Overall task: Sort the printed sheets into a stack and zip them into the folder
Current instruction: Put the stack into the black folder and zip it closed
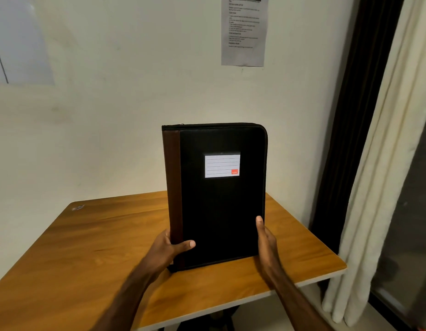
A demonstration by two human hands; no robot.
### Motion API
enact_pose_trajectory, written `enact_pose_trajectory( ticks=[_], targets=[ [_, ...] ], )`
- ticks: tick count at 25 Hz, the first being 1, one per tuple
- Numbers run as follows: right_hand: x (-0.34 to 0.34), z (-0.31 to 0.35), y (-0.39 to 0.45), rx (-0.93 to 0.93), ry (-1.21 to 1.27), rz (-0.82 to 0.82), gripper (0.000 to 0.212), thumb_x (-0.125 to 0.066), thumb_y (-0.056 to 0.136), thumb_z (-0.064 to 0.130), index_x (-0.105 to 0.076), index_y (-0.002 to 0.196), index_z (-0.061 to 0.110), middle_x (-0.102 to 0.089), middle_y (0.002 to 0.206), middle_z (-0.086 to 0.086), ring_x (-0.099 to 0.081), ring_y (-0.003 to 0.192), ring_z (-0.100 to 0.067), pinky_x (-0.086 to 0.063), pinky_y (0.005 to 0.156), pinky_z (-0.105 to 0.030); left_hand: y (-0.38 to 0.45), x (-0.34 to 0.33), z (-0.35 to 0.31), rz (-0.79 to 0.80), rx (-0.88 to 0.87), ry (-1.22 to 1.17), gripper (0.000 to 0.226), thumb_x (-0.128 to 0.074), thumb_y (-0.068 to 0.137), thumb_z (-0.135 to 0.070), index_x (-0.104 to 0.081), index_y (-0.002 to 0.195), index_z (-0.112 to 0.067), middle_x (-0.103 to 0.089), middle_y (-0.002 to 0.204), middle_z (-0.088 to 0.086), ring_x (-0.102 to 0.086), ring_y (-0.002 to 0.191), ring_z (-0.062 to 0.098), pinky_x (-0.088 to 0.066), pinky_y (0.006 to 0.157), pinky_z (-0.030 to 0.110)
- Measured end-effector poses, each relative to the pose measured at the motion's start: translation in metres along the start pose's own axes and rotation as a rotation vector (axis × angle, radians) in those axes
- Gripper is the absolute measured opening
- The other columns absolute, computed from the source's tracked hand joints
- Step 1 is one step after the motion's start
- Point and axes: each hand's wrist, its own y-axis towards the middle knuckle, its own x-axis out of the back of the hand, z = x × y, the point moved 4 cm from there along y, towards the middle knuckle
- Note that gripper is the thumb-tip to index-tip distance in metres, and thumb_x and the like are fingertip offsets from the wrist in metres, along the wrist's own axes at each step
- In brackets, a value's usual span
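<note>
Standing upright: black zip folder [221, 199], closed | left hand [170, 247] grips brown spine edge | right hand [265, 237] grips opposite edge | above wooden table [88, 247]

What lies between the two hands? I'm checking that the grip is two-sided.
Head view: only the folder, held upright; the left hand grips its brown spine edge, the right hand its zipper edge.

Fingers of left hand [170, 247] and right hand [265, 237] hidden behind folder [221, 201]. Folder contents not visible. Wall notice [244, 32] cut by top edge, print illegible.
</note>
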Motion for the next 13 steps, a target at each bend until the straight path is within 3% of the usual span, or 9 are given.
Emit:
enact_pose_trajectory(
  ticks=[3,5,8,10,13],
  targets=[
    [0.001,0.0,0.002,-0.02,0.007,0.018,0.038,-0.038,0.106,0.044,-0.068,0.119,0.024,-0.079,0.105,0.008,-0.074,0.098,-0.004,-0.058,0.074,-0.017,-0.003,-0.004,-0.004,-0.051,-0.019,-0.009,0.094,-0.097,0.057,-0.055,-0.062,0.133,-0.012,-0.077,0.123,0.006,-0.074,0.113,0.024,-0.062,0.088,0.033],
    [0.003,-0.002,0.005,-0.023,-0.007,0.028,0.041,-0.038,0.106,0.045,-0.067,0.123,0.022,-0.078,0.11,0.005,-0.074,0.103,-0.008,-0.059,0.079,-0.02,-0.003,-0.005,-0.004,-0.051,-0.017,-0.016,0.077,-0.094,0.07,-0.042,-0.06,0.134,-0.014,-0.076,0.125,0.003,-0.074,0.114,0.023,-0.062,0.09,0.033],
    [0.009,-0.008,0.015,-0.001,-0.05,0.019,0.047,-0.039,0.106,0.049,-0.07,0.119,0.015,-0.076,0.11,-0.012,-0.073,0.104,-0.027,-0.058,0.087,-0.035,-0.003,-0.011,-0.008,-0.04,0.007,-0.033,0.055,-0.08,0.082,-0.021,-0.059,0.133,-0.019,-0.076,0.124,0.0,-0.073,0.115,0.02,-0.061,0.091,0.033],
    [0.013,-0.006,0.023,0.019,-0.09,-0.018,0.053,-0.041,0.103,0.054,-0.07,0.108,0.01,-0.075,0.096,-0.014,-0.073,0.09,-0.03,-0.058,0.079,-0.039,0.003,-0.015,-0.013,-0.05,0.012,-0.025,0.053,-0.079,0.083,-0.022,-0.058,0.132,-0.02,-0.076,0.121,0.005,-0.073,0.113,0.021,-0.062,0.087,0.031],
    [0.025,0.008,0.03,0.089,-0.167,-0.225,0.057,-0.048,0.098,0.058,-0.063,0.081,0.006,-0.06,0.07,-0.009,-0.059,0.067,-0.029,-0.049,0.06,-0.032,0.015,-0.026,-0.02,-0.053,0.047,-0.018,0.059,-0.082,0.085,-0.028,-0.053,0.137,-0.023,-0.072,0.126,0.003,-0.073,0.114,0.02,-0.063,0.09,0.034]
  ],
)
